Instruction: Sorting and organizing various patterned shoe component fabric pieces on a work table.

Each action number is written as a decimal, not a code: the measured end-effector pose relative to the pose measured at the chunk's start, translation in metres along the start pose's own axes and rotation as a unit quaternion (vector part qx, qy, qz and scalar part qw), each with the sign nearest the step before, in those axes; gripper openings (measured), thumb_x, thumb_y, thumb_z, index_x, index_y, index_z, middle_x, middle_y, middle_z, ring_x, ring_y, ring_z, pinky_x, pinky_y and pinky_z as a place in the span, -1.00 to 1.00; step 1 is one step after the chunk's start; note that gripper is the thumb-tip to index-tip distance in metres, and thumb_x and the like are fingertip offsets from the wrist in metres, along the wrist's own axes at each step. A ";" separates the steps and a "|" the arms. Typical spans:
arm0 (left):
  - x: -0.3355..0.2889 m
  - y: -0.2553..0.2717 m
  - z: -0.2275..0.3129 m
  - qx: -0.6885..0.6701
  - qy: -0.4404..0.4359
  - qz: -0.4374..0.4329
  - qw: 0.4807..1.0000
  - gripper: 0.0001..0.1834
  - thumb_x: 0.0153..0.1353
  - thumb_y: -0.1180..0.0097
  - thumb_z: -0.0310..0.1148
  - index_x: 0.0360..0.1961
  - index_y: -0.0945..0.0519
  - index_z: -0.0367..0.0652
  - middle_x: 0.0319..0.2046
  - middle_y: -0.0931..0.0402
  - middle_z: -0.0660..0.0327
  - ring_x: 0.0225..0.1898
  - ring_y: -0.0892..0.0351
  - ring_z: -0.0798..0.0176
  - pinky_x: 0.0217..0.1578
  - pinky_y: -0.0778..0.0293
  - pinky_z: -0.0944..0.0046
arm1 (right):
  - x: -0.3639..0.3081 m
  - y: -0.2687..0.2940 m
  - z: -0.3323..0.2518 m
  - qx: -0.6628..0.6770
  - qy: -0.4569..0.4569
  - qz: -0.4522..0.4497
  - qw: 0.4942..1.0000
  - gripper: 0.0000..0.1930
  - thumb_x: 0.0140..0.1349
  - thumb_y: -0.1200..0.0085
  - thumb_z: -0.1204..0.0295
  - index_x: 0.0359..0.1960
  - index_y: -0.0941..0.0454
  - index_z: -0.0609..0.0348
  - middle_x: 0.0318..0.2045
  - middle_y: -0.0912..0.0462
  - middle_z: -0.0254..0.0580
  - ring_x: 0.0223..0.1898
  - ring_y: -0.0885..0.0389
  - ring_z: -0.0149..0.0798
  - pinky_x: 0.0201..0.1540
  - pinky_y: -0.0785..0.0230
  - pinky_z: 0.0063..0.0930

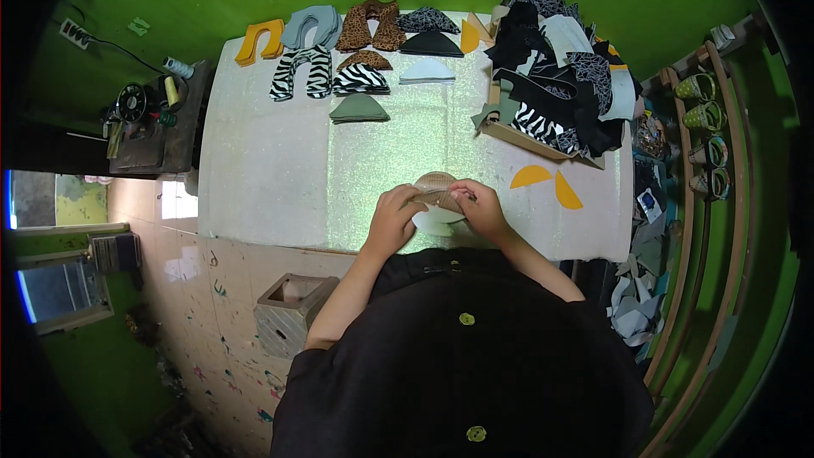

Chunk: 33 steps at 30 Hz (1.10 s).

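Near the table's front edge, my left hand and my right hand meet over a brown, textured, rounded fabric piece. Both hands pinch it with bent fingers, one from each side. Below the brown piece, between my hands, shows a pale, whitish curved piece; whether it is joined to the brown one I cannot tell. Two yellow half-moon pieces, one lying flatter and one tilted, are on the table to the right of my right hand.
Stacks of U-shaped pieces, such as zebra-striped ones, and half-moon stacks, including an olive one, lie along the table's far side. A box overflows with fabric scraps at right. Slippers hang on a wooden rack. A sewing machine stands left.
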State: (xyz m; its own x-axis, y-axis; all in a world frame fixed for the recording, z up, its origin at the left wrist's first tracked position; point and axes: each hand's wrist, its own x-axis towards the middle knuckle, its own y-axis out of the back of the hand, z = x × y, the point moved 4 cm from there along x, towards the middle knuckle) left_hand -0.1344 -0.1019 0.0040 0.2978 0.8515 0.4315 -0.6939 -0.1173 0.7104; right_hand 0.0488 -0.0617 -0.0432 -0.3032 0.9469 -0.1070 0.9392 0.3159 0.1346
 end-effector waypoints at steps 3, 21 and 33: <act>-0.003 -0.005 -0.003 -0.070 0.008 -0.031 0.997 -0.74 -0.14 -0.04 -0.64 -0.35 -0.54 -0.16 -0.17 -0.52 0.13 -0.07 -0.48 0.04 -0.11 -0.39 0.16 | 0.008 0.007 0.001 -0.007 -0.004 0.052 0.999 -0.88 0.19 -0.01 0.54 -0.27 -0.53 0.31 -0.46 -0.59 -0.26 -0.40 -0.49 -0.50 -0.30 -0.34 -0.61; -0.044 0.021 -0.055 -0.196 0.290 0.004 0.937 -0.79 0.06 0.01 -0.54 -0.25 -0.56 -0.20 -0.37 -0.57 0.02 -0.33 -0.57 0.03 -0.27 -0.45 0.21 | 0.044 0.050 -0.012 0.092 -0.008 0.174 0.980 -0.84 0.26 0.08 0.56 -0.16 -0.47 0.30 -0.42 -0.54 -0.31 -0.36 -0.47 -0.52 -0.27 -0.31 -0.68; 0.000 0.006 -0.056 -0.438 0.417 -0.061 0.794 -0.74 0.20 -0.11 -0.35 -0.18 -0.56 -0.33 -0.42 -0.52 0.27 -0.37 -0.45 0.45 -0.29 -0.40 0.45 | 0.028 0.006 -0.020 0.066 -0.030 -0.005 0.997 -0.86 0.24 0.00 0.46 -0.24 -0.51 0.25 -0.43 -0.54 -0.38 -0.36 -0.44 -0.54 -0.25 -0.30 -0.63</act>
State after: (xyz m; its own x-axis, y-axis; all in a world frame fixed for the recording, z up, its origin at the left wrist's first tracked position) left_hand -0.1755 -0.0738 -0.0231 0.1137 0.9144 -0.3884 -0.9918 0.0818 -0.0979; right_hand 0.0428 -0.0325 -0.0256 -0.3056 0.9375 -0.1662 0.9506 0.3103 0.0019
